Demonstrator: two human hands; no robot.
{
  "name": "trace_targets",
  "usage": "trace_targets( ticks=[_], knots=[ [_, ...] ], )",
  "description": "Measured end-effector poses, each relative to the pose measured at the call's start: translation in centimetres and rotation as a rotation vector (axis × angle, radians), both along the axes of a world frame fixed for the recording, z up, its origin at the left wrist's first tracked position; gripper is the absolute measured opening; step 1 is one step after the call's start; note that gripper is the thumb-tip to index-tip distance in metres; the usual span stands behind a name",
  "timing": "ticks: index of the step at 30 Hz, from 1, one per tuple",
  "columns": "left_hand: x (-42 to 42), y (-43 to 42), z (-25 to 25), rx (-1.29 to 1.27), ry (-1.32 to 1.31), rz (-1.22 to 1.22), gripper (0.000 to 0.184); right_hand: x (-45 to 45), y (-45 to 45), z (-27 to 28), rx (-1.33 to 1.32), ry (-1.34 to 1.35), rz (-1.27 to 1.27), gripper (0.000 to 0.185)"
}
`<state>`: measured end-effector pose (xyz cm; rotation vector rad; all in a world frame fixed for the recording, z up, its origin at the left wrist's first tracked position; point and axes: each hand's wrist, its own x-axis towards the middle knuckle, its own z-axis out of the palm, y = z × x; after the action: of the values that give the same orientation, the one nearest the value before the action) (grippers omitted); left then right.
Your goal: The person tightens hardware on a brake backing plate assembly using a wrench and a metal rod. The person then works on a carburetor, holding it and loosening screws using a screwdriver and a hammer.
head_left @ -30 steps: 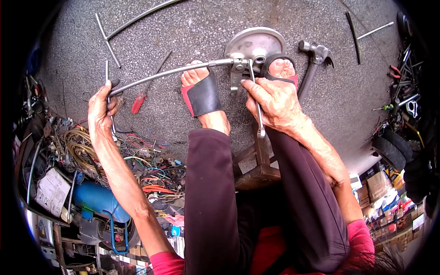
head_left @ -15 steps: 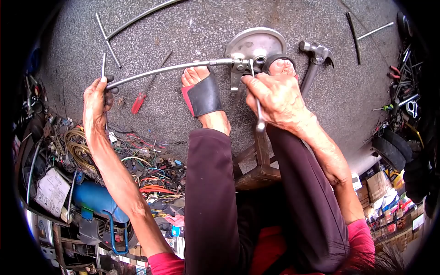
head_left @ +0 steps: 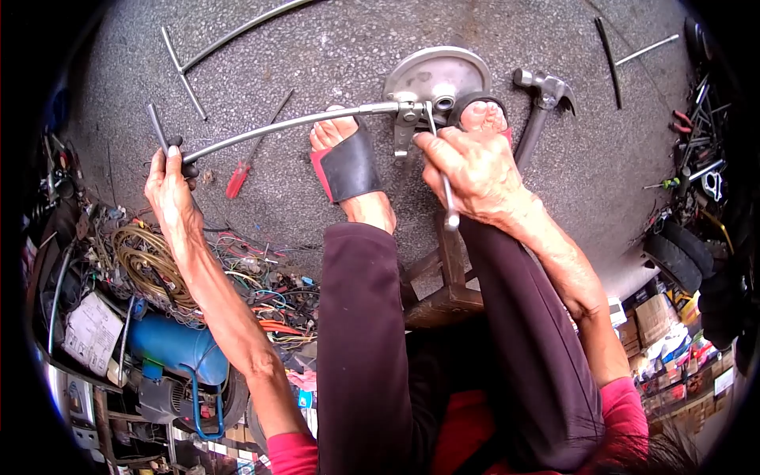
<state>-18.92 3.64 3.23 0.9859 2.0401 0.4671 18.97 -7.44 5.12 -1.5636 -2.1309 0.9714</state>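
At the left, my left hand (head_left: 170, 190) is closed around the crossbar end of a T-handle socket wrench (head_left: 273, 128). Its long curved shaft runs right to a joint on the lever of a round metal brake plate (head_left: 412, 75), which rests on the ground by my right foot. My right hand (head_left: 479, 170) grips a spanner (head_left: 450, 207), whose upper end meets the other side of that joint. The right palm hides the middle of the spanner, and the small fastener between the tools is hard to make out.
A claw hammer (head_left: 540, 99) lies right of the plate. A red-handled screwdriver (head_left: 239, 180) lies left of my sandalled left foot (head_left: 348, 162). Another T-handle wrench (head_left: 184, 70) is farther off. Tangled wires (head_left: 253, 277) and a blue tank (head_left: 170, 348) crowd the lower left.
The T-handle wrench's crossbar has turned, its upper end tipping left, and my left hand has shifted slightly down with it. My right hand and the spanner stay nearly in place.
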Motion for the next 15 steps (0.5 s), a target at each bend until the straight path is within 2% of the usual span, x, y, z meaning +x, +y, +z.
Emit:
trace_targets(
  ticks=[3, 6, 8, 10, 11, 14, 15],
  knots=[
    [1.1, -0.2, 0.2, -0.003, 0.048, 0.056, 0.029, 0.1, 0.0, 0.1, -0.007, 0.002, 0.019, 0.028],
    [1.7, -0.1, -0.6, 0.099, 0.048, 0.086, 0.029, 0.3, 0.2, 0.2, -0.017, -0.011, 0.026, 0.026],
    [3.5, -0.3, 0.4, 0.253, -0.074, 0.209, 0.036, 0.6, 0.2, 0.1, -0.059, 0.011, 0.037, 0.025],
    [3.7, -0.2, 0.4, 0.438, -0.227, 0.267, 0.039, 1.5, 1.4, -0.7, 0.068, 0.126, 0.019, 0.020],
    [3.7, 0.0, 0.5, 0.461, -0.294, 0.287, 0.040, 1.9, 1.9, -1.0, -0.021, 0.159, -0.044, 0.015],
    [3.0, 0.5, 0.4, 0.512, -0.459, 0.334, 0.043, 2.9, 3.7, -0.6, -0.419, 0.352, -0.296, 0.020],
    [2.3, 0.5, 0.1, 0.514, -0.486, 0.342, 0.042, 3.1, 4.4, -1.0, -0.658, 0.502, -0.380, 0.025]
  ],
)
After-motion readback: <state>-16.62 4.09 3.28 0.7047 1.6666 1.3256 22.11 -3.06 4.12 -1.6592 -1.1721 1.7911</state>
